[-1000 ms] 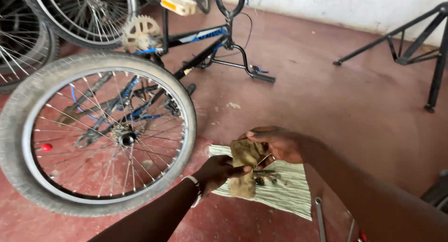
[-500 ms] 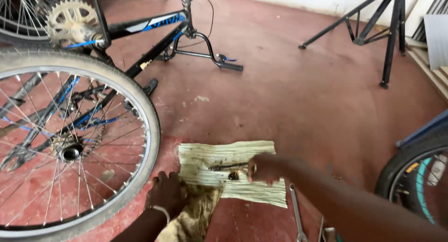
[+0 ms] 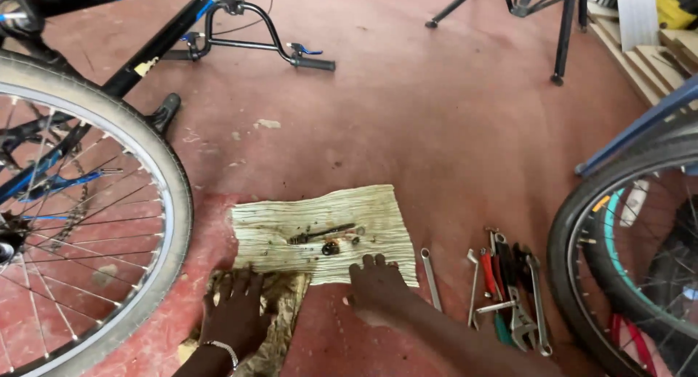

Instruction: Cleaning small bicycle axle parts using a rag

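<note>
We have two hands down flat, fingers spread, gripping nothing: our left hand [image 3: 236, 315] presses one dirty rag [image 3: 280, 311], our right hand [image 3: 378, 293] rests on the near edge of one striped cloth [image 3: 320, 228]. Just beyond our right fingertips lie one axle rod [image 3: 320, 234] and a few small nuts [image 3: 333, 246]. Right of that hand lies a row of wrenches [image 3: 502, 293]; two bicycle wheels [image 3: 94, 202] flank us.

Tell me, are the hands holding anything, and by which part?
Nothing is held. The left hand lies flat on a dirty rag. The right hand presses its fingertips on the near edge of the striped cloth.
</note>
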